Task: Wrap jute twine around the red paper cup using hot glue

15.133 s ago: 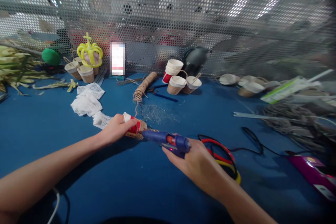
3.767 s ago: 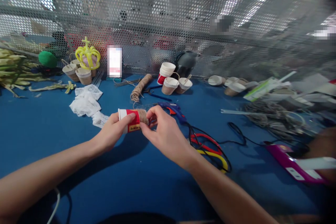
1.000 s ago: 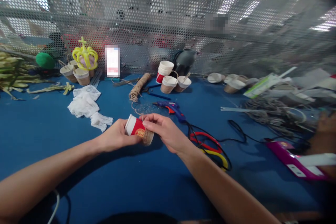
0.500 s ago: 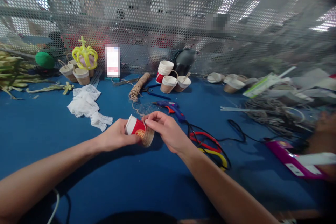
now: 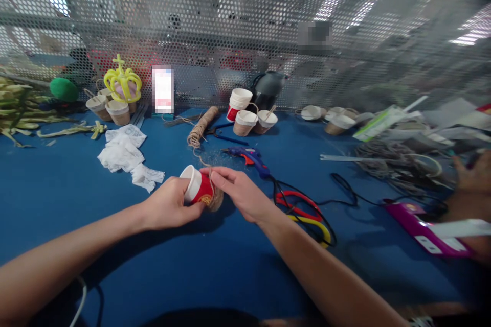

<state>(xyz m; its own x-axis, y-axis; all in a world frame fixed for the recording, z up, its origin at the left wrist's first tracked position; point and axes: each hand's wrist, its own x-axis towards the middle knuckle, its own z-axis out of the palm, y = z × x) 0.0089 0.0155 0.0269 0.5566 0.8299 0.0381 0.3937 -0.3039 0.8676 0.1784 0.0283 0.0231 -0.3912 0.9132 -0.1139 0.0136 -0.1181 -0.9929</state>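
**Strand at the cup's wall, base end wound**

The left hand [image 5: 169,207] is closed round the cup [image 5: 202,189], thumb along its near side, the other fingers at the rim and partly out of sight. The cup sits tilted in that grip, apparently lifted off the table [image 5: 172,276], its mouth towards 10 o'clock and its base towards 4. The right hand [image 5: 245,194] has thumb and forefinger together on the strand [image 5: 198,156], right at the cup's wall; how firmly they pinch, I cannot tell.

The step in hand looks like winding: a band [image 5: 218,200] of twine covers the base end, with red and white wall bare above it. The strand curves loosely down from the roll [image 5: 206,121] at the cup's 12 o'clock. Another turn would seem to call for drawing that slack in, rolling the cup with the left hand, and keeping the strand snug against the band.

The glue gun [image 5: 240,152] lies at 2 o'clock, in neither hand; using it would mean freeing the right hand first. Two wrapped cups [image 5: 244,128] stand at 1 o'clock, brown below white tops.
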